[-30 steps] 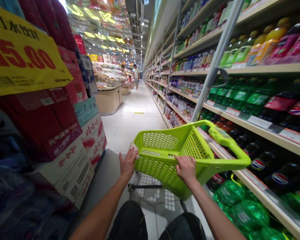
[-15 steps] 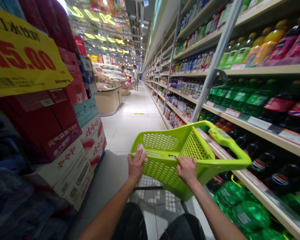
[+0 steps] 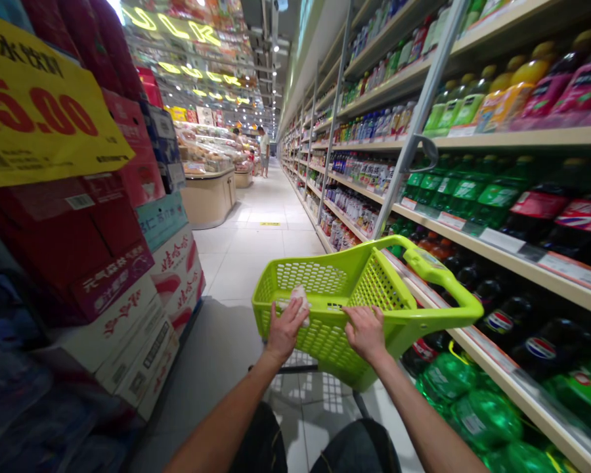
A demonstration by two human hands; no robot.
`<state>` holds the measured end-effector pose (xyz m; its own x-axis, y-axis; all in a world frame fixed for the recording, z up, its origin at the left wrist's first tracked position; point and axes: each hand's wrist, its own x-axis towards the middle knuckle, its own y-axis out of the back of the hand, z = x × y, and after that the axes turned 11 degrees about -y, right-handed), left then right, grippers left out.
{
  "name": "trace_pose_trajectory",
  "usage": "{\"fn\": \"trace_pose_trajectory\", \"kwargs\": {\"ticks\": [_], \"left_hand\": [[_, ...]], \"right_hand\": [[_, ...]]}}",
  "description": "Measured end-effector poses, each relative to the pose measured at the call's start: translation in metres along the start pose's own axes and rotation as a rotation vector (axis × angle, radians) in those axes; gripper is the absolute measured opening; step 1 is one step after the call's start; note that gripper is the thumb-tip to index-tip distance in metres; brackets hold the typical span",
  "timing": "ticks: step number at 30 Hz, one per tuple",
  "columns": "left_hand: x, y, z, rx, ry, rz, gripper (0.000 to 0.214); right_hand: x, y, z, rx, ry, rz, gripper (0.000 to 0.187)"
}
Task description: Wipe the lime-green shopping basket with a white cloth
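Observation:
A lime-green shopping cart [image 3: 320,269] with perforated plastic sides stands sideways before my knees, its handle [image 3: 453,282] to the right. My left hand [image 3: 284,328] presses a pale, crumpled cloth [image 3: 301,302] onto the near rim of the basket, left of its middle. The cloth pokes out past the fingertips; part of it is under the hand. Further right, my right hand [image 3: 365,332] grips the same rim with its fingers hooked over the top. The inside of the basket shows bare green plastic.
Shelves of bottled drinks [image 3: 482,190] line the right side, close to the cart handle. Large green bottles [image 3: 485,420] sit low there. Stacked drink cartons [image 3: 142,328] under a yellow price sign [image 3: 44,112] stand left. Down the tiled aisle are a display counter [image 3: 209,197] and a person [image 3: 264,151].
My left hand has slid the cloth rightward along the cart's near rim, away from the left corner. My right hand keeps its hold on the rim. The view has shifted slightly.

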<state>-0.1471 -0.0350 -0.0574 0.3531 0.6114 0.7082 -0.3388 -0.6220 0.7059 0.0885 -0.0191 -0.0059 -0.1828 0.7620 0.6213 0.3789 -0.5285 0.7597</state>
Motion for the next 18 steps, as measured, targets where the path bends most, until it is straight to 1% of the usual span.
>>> {"fn": "trace_pose_trajectory", "kwargs": {"ticks": [2, 5, 6, 7, 8, 11, 12, 13, 14, 16, 18], "left_hand": [[-0.002, 0.001, -0.005, -0.003, 0.008, 0.0, 0.042], [-0.009, 0.007, -0.024, 0.077, 0.161, 0.015, 0.041], [-0.01, 0.009, -0.027, 0.1, 0.196, 0.02, 0.041], [-0.009, 0.009, -0.028, 0.108, 0.197, 0.019, 0.04], [-0.007, 0.008, -0.027, 0.095, 0.159, 0.01, 0.04], [0.003, 0.006, -0.019, -0.002, -0.05, -0.051, 0.04], [0.005, 0.006, -0.019, -0.02, -0.076, -0.065, 0.04], [0.007, 0.008, -0.021, -0.023, -0.063, -0.074, 0.04], [0.007, 0.009, -0.026, -0.018, -0.02, -0.079, 0.041], [0.004, 0.014, -0.039, -0.009, 0.099, -0.093, 0.043], [0.0, 0.017, -0.05, -0.027, 0.187, -0.11, 0.045]], "right_hand": [[0.0, 0.0, 0.002, -0.007, 0.016, -0.006, 0.032], [0.0, 0.0, 0.003, -0.007, 0.012, -0.005, 0.031], [0.0, -0.001, 0.002, -0.001, 0.005, -0.002, 0.029], [0.0, -0.001, 0.001, 0.008, -0.004, 0.0, 0.028], [0.0, -0.001, 0.0, 0.019, -0.01, 0.0, 0.027], [0.0, -0.001, -0.002, 0.047, -0.015, -0.008, 0.026], [0.0, 0.0, -0.003, 0.053, -0.011, -0.011, 0.026], [0.0, 0.0, -0.003, 0.056, -0.006, -0.013, 0.026], [0.0, 0.0, -0.004, 0.058, 0.0, -0.014, 0.026], [0.0, 0.0, -0.004, 0.056, 0.009, -0.012, 0.026], [0.001, -0.002, -0.005, 0.053, 0.012, -0.008, 0.026]]}}
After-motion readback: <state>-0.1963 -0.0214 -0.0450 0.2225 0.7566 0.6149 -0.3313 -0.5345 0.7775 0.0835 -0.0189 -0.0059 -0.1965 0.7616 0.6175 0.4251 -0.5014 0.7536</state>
